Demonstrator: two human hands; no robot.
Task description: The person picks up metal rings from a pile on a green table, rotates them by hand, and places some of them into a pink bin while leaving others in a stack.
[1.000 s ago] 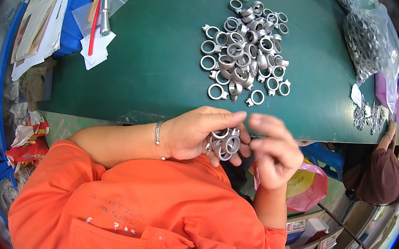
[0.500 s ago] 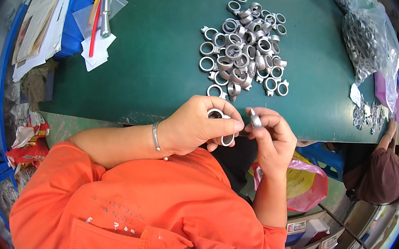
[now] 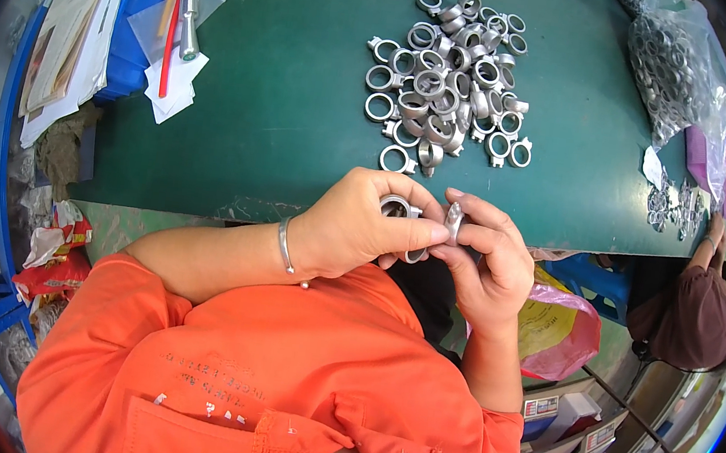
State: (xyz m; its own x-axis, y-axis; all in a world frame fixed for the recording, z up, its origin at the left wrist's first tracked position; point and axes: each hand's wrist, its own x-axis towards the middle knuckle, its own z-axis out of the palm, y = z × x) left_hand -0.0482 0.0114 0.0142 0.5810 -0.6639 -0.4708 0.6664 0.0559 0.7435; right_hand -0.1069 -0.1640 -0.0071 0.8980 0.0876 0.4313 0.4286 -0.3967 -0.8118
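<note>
My left hand (image 3: 347,226) is closed around metal rings at the near table edge. One grey ring (image 3: 394,199) shows between its curled fingers and another ring (image 3: 415,256) peeks out below the thumb; the fingers partly hide both. Beside it, my right hand (image 3: 495,264) pinches a small metal ring (image 3: 453,222), seen edge-on between thumb and fingers. The left thumb tip meets this ring or comes very close. Just beyond the hands lies a loose heap of similar metal rings (image 3: 429,83), each with a small lug.
The green table (image 3: 261,99) carries a blue bin (image 3: 140,22), papers (image 3: 71,41), a red pen (image 3: 166,70) and a metal rod at left. A clear bag of metal parts (image 3: 668,64) sits far right, near small loose parts (image 3: 674,208). Another person (image 3: 685,308) sits at right.
My right hand has brought its ring slightly left, against or close to the left thumb, and turned it more upright. The lower ring in my left hand is now more covered.
</note>
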